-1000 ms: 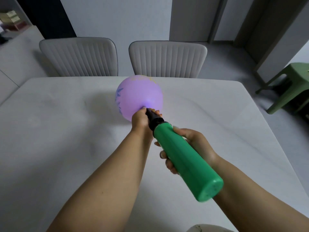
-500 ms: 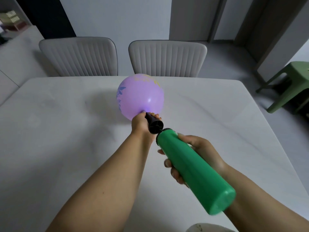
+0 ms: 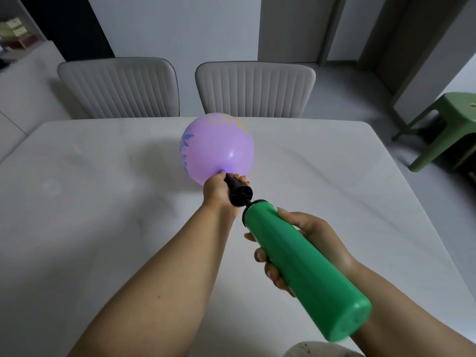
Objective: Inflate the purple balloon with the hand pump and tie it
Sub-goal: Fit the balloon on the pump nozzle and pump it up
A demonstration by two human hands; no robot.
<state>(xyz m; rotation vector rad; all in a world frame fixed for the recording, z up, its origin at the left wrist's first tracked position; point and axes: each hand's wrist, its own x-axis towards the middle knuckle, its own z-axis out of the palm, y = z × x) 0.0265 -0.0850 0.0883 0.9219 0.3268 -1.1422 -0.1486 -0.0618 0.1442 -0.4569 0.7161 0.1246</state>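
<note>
A partly inflated purple balloon (image 3: 219,148) with blue and yellow print floats just above the white table (image 3: 103,202), mid-table. Its neck sits on the black nozzle (image 3: 238,193) of a green hand pump (image 3: 306,269). My left hand (image 3: 217,193) is closed around the balloon's neck and the nozzle tip. My right hand (image 3: 306,240) wraps the green barrel from the right side. The barrel is pulled back from the nozzle, so a short black rod shows between them.
Two grey ribbed chairs (image 3: 121,88) (image 3: 255,90) stand at the table's far edge. A green stool (image 3: 448,124) stands on the floor to the right. A pale round object (image 3: 316,350) peeks in at the bottom edge.
My right hand has drawn the green barrel back toward me, exposing the rod. The balloon has grown slightly larger. My left hand has stayed in place on the neck.
</note>
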